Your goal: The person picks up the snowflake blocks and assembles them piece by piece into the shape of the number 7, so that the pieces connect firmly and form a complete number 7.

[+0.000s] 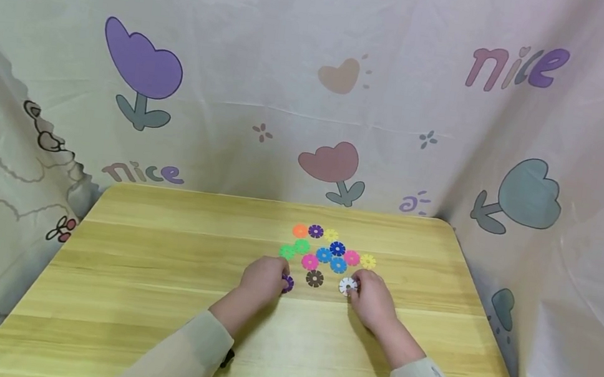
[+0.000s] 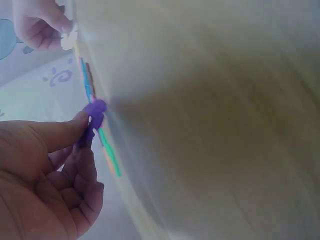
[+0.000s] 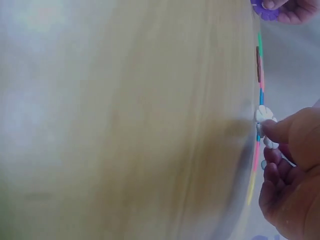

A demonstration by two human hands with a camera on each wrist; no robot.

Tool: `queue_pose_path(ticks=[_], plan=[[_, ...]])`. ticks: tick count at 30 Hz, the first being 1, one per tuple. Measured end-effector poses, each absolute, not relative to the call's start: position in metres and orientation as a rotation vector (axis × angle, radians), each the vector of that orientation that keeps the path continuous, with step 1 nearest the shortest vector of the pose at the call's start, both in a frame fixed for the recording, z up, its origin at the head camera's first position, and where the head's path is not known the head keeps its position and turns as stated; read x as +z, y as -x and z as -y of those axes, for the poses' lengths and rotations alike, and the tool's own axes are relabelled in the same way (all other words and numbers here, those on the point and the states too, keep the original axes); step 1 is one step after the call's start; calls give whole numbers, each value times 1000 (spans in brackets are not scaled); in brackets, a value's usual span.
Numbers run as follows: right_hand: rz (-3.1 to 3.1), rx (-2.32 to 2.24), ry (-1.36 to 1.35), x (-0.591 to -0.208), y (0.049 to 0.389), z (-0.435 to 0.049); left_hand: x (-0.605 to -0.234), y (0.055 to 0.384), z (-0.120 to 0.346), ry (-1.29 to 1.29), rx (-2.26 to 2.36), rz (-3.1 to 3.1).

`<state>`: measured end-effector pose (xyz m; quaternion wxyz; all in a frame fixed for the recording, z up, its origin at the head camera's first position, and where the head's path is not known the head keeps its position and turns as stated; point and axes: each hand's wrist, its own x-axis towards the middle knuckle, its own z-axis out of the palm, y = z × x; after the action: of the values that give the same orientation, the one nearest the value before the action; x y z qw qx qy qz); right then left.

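- The brown slotted disc (image 1: 315, 279) lies on the wooden table (image 1: 125, 292), between both hands.
- Just left of the brown slotted disc, the left hand (image 1: 264, 279) pinches a purple slotted disc (image 1: 288, 284).
- Just right of it, the right hand (image 1: 374, 299) pinches a white slotted disc (image 1: 346, 286).
- The left hand looks a bit nearer to it.
- These discs are round, so none has a long side.
- A pink slotted disc (image 1: 310, 262) lies just past it.
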<state>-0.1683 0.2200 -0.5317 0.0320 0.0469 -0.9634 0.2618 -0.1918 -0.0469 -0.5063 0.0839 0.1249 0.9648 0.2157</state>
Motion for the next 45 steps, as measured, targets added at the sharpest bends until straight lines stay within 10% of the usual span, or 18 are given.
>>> queue_pose_path(ticks=[45], plan=[[2695,1079,-582,-527,151,-200,-500,183,38,-208,1353,-2482]])
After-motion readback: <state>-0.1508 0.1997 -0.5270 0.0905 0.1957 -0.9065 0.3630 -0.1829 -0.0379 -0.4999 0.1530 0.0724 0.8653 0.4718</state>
